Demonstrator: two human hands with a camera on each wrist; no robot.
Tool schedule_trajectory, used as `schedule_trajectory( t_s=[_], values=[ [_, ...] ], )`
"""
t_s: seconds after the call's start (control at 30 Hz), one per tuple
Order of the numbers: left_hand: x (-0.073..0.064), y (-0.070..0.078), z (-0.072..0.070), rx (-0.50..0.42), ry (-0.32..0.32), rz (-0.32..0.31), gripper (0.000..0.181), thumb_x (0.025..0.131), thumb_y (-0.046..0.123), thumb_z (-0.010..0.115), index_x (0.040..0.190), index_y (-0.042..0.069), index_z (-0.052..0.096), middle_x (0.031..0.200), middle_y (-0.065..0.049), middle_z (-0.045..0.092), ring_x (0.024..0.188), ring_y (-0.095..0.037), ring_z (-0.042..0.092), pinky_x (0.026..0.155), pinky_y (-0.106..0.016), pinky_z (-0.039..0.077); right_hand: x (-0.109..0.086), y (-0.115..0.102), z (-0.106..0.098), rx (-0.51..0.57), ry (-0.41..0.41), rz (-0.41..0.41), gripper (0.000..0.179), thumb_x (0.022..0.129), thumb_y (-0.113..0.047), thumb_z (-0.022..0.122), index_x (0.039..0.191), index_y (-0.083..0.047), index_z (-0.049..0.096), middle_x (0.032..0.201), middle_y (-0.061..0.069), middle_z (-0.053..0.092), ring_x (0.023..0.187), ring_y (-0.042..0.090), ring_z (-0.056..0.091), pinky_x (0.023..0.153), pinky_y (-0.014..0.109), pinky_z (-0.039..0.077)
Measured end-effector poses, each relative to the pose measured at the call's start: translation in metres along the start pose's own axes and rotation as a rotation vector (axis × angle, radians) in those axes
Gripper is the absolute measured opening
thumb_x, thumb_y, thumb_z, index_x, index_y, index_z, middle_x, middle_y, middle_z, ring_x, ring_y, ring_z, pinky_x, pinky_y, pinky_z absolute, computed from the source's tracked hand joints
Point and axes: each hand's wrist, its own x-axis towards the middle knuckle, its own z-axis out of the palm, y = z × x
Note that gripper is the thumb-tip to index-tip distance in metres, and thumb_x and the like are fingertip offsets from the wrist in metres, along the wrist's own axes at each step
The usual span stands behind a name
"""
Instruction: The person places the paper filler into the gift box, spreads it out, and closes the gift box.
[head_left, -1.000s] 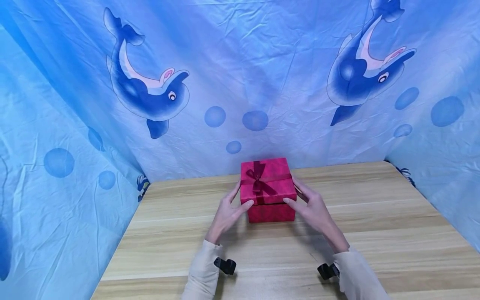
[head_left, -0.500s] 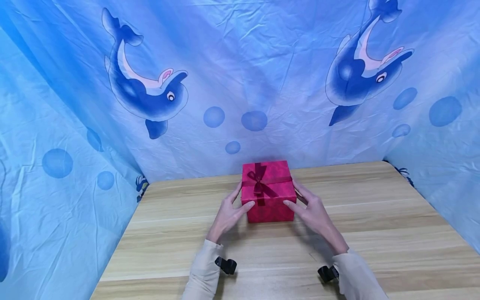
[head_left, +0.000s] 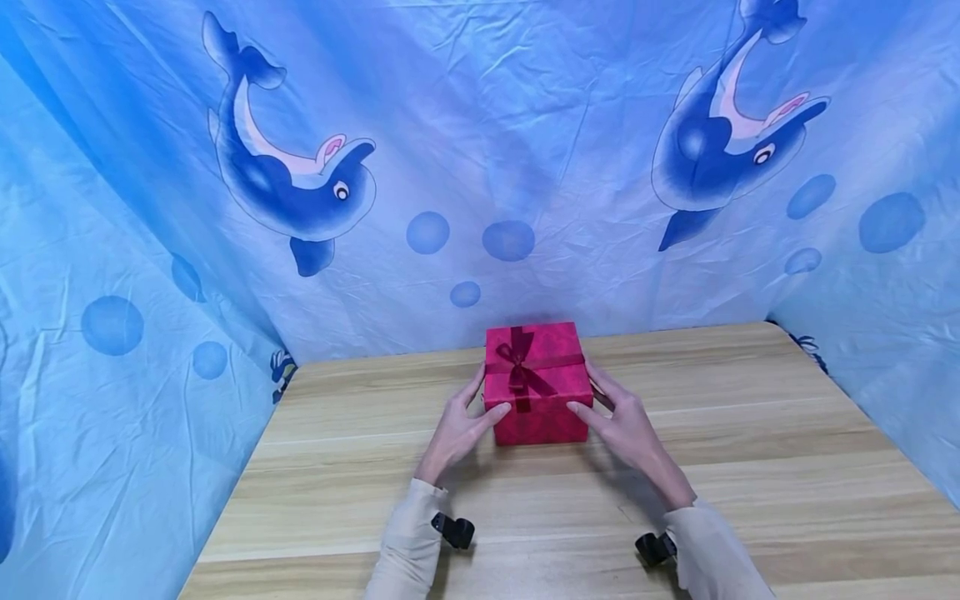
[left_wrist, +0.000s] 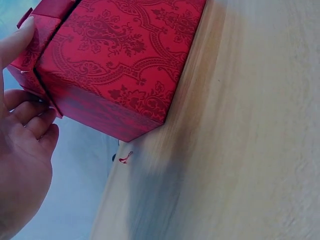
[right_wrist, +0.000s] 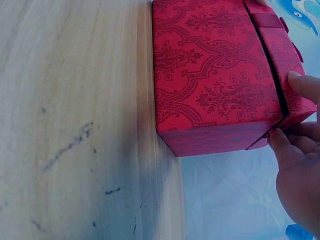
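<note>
A red patterned gift box (head_left: 540,429) stands at the table's back edge, its lid (head_left: 558,337) on top. Dark red ribbon (head_left: 517,373) crosses the lid and ends in a bow. My left hand (head_left: 456,427) grips the lid's left side, thumb on the front face and fingers along the side. On the opposite side my right hand (head_left: 626,423) holds the lid in the same way. Both wrist views show a thin dark gap between the lid (right_wrist: 280,65) and the box body (left_wrist: 115,65). What the box contains is hidden.
The wooden table (head_left: 337,487) ends at a blue dolphin-print cloth (head_left: 555,108) behind the box. A small red scrap (left_wrist: 126,158) lies by the box in the left wrist view. Dark scuffs (right_wrist: 70,145) mark the tabletop. Small black cameras (head_left: 454,532) sit at the wrists.
The lid has come down slightly onto the box between both hands, and the dark gap at its front has narrowed. The hands keep their hold on the lid.
</note>
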Motion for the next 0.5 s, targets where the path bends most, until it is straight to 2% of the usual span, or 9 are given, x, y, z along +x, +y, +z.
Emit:
schedule_trajectory(
  t_s=[0.2, 0.5],
  values=[
    [-0.0008, -0.0008, 0.0020, -0.008, -0.005, -0.006, 0.086, 0.096, 0.041, 0.074, 0.163, 0.012, 0.030, 0.164, -0.012, 0.034, 0.151, -0.031, 0.029, 0.121, -0.051, 0.025, -0.0010, 0.0010, -0.0005, -0.015, 0.008, 0.003, 0.070, 0.092, 0.004, 0.076, 0.153, 0.010, 0.040, 0.157, 0.029, 0.040, 0.138, 0.042, 0.048, 0.102, 0.024, 0.046],
    [-0.0037, -0.0067, 0.0061, -0.005, -0.016, -0.008, 0.086, 0.096, 0.039, 0.074, 0.163, 0.009, 0.029, 0.164, -0.012, 0.033, 0.151, -0.031, 0.029, 0.122, -0.050, 0.024, -0.0062, 0.0069, 0.0008, -0.037, -0.008, 0.057, 0.072, 0.093, 0.002, 0.076, 0.154, 0.009, 0.038, 0.159, 0.030, 0.036, 0.141, 0.043, 0.042, 0.102, 0.036, 0.046]
  ],
)
